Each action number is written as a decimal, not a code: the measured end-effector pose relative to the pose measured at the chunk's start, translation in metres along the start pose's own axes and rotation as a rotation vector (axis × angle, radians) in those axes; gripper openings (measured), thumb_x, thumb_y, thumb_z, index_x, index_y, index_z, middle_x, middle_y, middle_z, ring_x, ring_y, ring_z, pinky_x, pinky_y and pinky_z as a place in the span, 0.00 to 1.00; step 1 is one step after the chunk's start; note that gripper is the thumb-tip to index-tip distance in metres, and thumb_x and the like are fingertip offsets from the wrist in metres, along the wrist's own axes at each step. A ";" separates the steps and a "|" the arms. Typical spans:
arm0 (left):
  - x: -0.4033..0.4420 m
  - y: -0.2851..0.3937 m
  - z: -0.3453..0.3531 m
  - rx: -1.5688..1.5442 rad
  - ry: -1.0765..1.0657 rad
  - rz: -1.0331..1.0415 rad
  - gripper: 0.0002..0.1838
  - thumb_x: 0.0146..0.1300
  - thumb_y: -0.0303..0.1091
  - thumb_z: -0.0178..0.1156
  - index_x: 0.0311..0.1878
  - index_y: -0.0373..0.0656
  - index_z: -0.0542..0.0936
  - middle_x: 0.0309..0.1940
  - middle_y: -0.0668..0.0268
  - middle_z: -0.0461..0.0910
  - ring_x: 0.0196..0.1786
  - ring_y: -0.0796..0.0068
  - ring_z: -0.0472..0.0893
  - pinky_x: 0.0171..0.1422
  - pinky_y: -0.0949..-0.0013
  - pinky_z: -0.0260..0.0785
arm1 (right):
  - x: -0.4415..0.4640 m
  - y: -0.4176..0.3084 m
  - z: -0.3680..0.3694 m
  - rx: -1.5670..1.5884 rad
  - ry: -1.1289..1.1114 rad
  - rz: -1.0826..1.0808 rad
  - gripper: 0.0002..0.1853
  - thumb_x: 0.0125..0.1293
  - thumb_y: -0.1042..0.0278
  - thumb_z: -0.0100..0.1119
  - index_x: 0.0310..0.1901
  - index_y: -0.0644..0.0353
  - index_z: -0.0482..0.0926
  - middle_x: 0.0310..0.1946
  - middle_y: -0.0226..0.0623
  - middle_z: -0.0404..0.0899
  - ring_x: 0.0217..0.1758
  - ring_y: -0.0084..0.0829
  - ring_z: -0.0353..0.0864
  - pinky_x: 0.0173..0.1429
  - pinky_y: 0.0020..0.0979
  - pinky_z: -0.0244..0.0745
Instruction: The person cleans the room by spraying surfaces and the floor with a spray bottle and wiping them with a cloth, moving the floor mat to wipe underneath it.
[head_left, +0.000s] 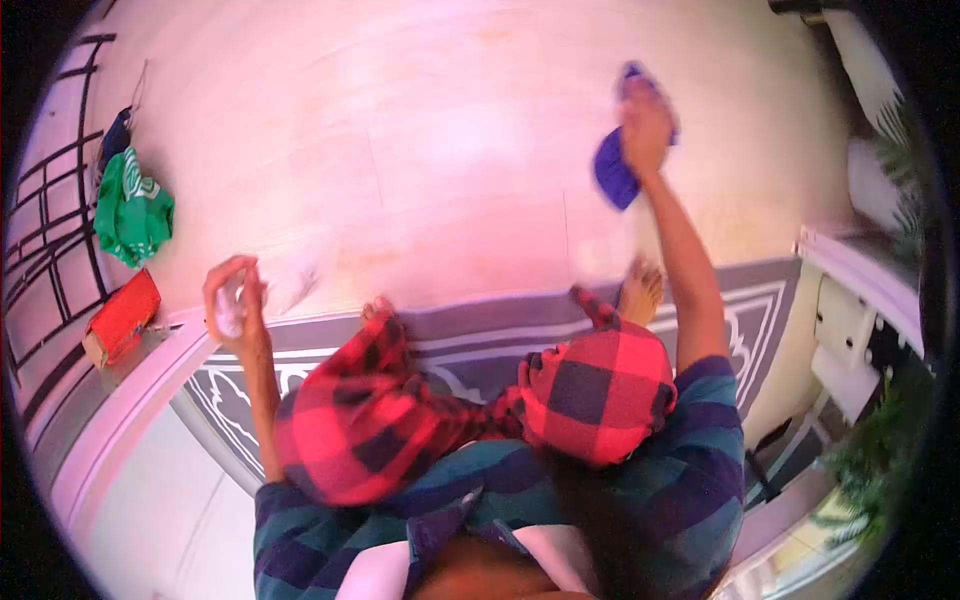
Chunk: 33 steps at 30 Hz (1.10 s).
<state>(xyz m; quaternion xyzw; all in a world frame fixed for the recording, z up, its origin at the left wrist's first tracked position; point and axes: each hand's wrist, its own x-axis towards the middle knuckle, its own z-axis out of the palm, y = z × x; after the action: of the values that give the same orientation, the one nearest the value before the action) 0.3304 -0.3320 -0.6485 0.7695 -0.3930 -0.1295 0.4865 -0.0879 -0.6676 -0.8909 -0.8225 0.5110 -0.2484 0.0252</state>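
My right hand (645, 125) is stretched out over the pale floor, closed on a blue cloth (616, 172) that bunches out on both sides of the palm. The cloth and fingers are slightly smeared by motion. At the left, my left hand (238, 300) is curled round a clear, whitish thing (231, 312) that looks like a small bottle; its exact kind is too blurred to make out. A faint whitish blur (300, 280) lies just to the right of that hand. My knees, in red and black checked trousers (600, 385), are bent between my arms.
Bare feet stand at the edge of a grey and white patterned mat (460, 335). Along the left are a black metal grille (45, 210), a green bag (132, 215) and a red-orange block-like thing (125, 315). Plants (875, 470) and white furniture (850, 330) stand on the right.
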 end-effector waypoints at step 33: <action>-0.043 0.119 0.385 0.059 -0.870 0.295 0.34 0.48 0.28 0.68 0.60 0.48 0.67 0.57 0.59 0.71 0.56 0.60 0.74 0.56 0.61 0.68 | -0.127 0.307 -0.173 -0.141 -0.283 0.033 0.35 0.60 0.38 0.53 0.68 0.36 0.62 0.71 0.42 0.52 0.74 0.50 0.46 0.69 0.61 0.41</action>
<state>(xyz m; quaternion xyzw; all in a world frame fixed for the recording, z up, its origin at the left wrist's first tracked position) 0.0214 -0.5755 -0.7451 0.5930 -0.6693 -0.3587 0.2676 -0.4621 -0.6687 -0.8785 -0.8406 0.5319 -0.0929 0.0433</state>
